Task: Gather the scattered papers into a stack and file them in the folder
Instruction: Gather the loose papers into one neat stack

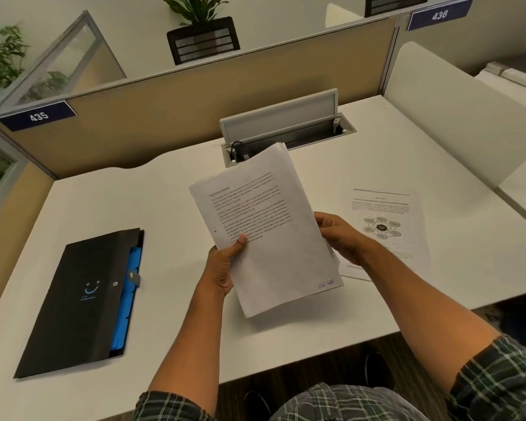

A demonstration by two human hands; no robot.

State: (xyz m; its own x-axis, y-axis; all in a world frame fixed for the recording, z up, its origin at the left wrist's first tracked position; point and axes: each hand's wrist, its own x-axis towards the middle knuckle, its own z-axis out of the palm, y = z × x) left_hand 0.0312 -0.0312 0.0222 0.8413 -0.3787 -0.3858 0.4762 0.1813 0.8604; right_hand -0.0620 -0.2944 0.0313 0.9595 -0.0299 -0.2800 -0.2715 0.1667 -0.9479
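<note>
Table (331,177), white and wide, fills most of the cubicle, with beige partition walls (164,117) behind it and at the left. On the back wall a blue label (38,116) reads 435. In the far part of the table a cable box (289,132) stands with its lid raised. On the left side of the table lies the black folder (79,302), closed, with blue dividers showing along its right edge. It is well apart from the hands.

Above the middle of the table the person holds a stack of papers (264,226), lifted off the surface and tilted, the printed side facing up. The left hand (223,265) grasps the left edge of the stack, thumb on top and fingers curled underneath. The right hand (342,235) holds the right edge of the stack; its fingers are curled behind the sheets.

One more sheet (386,226), with a diagram of ovals printed on it, lies flat on the table at the right, partly hidden under the right forearm. The person wears a checked shirt (498,387).
</note>
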